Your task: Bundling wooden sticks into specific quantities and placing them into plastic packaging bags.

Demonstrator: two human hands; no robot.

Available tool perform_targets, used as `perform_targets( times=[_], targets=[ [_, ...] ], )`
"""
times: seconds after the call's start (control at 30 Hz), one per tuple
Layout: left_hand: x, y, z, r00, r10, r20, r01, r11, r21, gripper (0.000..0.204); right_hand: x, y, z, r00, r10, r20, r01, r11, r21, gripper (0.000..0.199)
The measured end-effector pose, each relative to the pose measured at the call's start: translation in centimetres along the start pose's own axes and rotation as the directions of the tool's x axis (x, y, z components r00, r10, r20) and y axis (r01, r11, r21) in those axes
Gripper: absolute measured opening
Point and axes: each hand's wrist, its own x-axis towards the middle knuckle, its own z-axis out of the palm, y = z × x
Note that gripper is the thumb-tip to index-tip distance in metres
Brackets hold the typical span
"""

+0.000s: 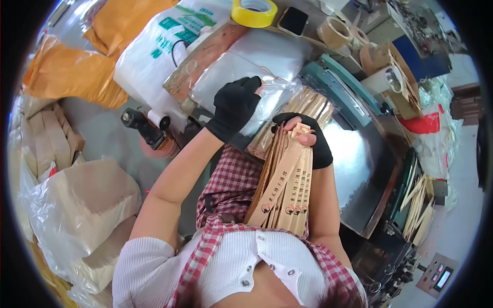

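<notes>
My right hand (319, 146), in a black glove with bare fingertips, is closed around the upper end of a bundle of paper-sleeved chopsticks (287, 187). The long tan sleeves carry dark print and fan out downward toward my lap. My left hand (235, 107), gloved in black too, is raised to the left with curled fingers, pinching clear plastic bag film (275, 88) at its fingertips. More tan sleeved sticks (313, 105) lie under clear film just beyond my right hand. A shiny metal work surface (226, 77) lies beyond my left hand.
A yellow tape roll (254, 13) and a phone (293, 21) sit at the far edge. A teal machine part (341, 87) stands right of the work surface, above a dark shiny plate (354, 174). Loose sticks (417, 205) lie at right; plastic-wrapped bundles (92, 200) at left.
</notes>
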Motion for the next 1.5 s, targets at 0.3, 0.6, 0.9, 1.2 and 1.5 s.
perform_targets(
  times=[0.3,0.6,0.9,1.2,1.5],
  targets=[
    [-0.4,13.5,0.7,0.801,0.574,0.172,-0.521,0.809,-0.273,0.01,-3.6,4.8,-6.3,0.974,-0.223,-0.046,0.219,0.866,0.45,0.053],
    [-3.9,21.3,7.4,0.8,0.563,0.208,-0.281,0.657,-0.7,0.014,-18.7,4.5,-5.9,0.858,-0.152,-0.491,0.462,0.649,0.605,0.058],
    [-2.1,24.8,12.2,0.731,0.266,0.628,0.487,0.441,-0.754,0.014,-19.5,0.4,-6.0,0.711,-0.174,-0.681,0.504,0.802,0.321,0.052],
    [-10.6,15.6,7.0,0.67,0.215,0.711,0.206,0.865,-0.457,0.019,-23.7,3.8,-2.0,0.499,0.222,-0.838,-0.306,0.949,0.07,0.044],
    [-9.7,16.0,8.1,0.658,0.146,0.739,0.068,0.965,-0.252,0.032,-21.5,6.6,-1.6,0.223,-0.381,-0.898,-0.192,0.885,-0.423,0.037]
  ],
)
